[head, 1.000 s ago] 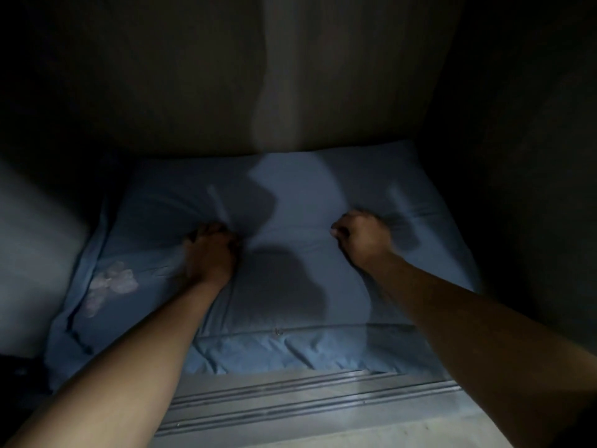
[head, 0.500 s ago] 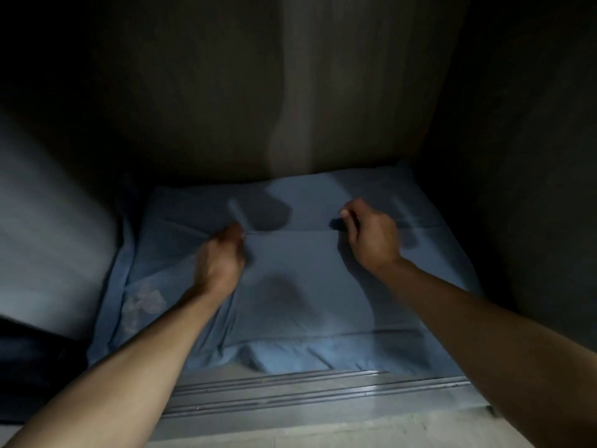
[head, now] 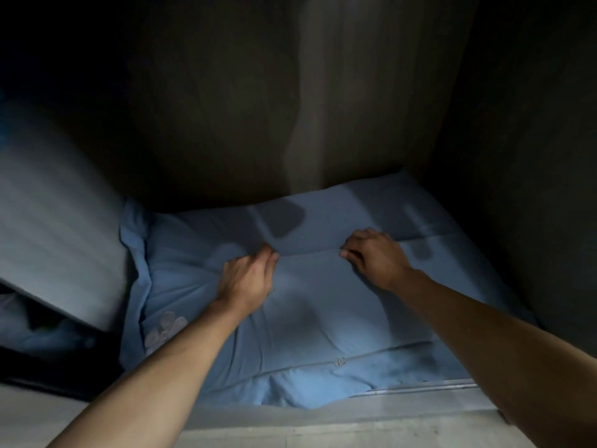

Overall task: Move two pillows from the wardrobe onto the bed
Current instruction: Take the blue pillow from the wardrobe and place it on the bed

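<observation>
A light-blue pillow (head: pixel 323 312) lies on the floor of the dark wardrobe (head: pixel 226 108). Its near edge hangs over the sill. A pale flower pattern shows at its left corner. My left hand (head: pixel 248 279) grips the pillow's far edge left of centre, fingers curled into the fabric. My right hand (head: pixel 374 257) pinches the same edge further right. A second blue pillow (head: pixel 387 205) appears to lie underneath, showing behind the hands. The bed is out of view.
The wardrobe's back panel and right wall (head: pixel 523 156) close in the space. A pale sliding door (head: pixel 55 234) stands at the left. A metal door track (head: pixel 420 388) runs along the sill at the front.
Both hands moved from pressing the pillow's middle to gripping its far edge. The pillow has slid toward me, and its front now covers most of the track.
</observation>
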A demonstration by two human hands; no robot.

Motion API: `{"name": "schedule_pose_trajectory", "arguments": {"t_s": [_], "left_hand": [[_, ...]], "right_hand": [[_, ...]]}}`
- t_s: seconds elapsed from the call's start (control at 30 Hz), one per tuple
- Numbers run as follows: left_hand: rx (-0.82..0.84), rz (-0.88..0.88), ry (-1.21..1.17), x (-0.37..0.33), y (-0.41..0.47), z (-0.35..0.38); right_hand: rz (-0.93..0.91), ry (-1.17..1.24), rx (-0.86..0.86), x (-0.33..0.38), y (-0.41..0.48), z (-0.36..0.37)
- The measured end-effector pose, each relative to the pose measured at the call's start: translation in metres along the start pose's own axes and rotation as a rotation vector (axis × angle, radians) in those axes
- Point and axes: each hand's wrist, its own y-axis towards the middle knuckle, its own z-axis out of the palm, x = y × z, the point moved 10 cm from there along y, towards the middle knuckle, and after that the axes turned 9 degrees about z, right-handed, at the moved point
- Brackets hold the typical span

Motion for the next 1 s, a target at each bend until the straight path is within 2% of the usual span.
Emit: {"name": "schedule_pose_trajectory", "arguments": {"t_s": [0.13,0.23,0.37,0.57,0.7,0.83,1.0], "left_hand": [[0.157,0.031,0.067,0.005,-0.007,0.011],[0.205,0.086,0.104,0.003,-0.015,0.010],[0.169,0.160,0.143,-0.002,-0.013,-0.009],[0.241,0.141,0.038,-0.003,-0.009,-0.050],[0.332,0.104,-0.047,-0.012,-0.009,-0.091],[0.388,0.076,-0.161,-0.043,-0.010,-0.139],[0.453,0.035,-0.248,-0.075,-0.013,-0.206]], "right_hand": [[-0.029,0.019,-0.236,0.018,-0.008,-0.031],[-0.042,-0.039,-0.271,0.037,-0.012,-0.035],[-0.031,-0.108,-0.171,0.051,-0.016,-0.024],[0.072,0.023,-0.042,0.078,-0.025,-0.054],[0.165,0.070,0.046,0.103,-0.053,-0.093],[0.254,0.102,0.213,0.120,-0.090,-0.139],[0.327,0.063,0.254,0.146,-0.132,-0.207]]}}
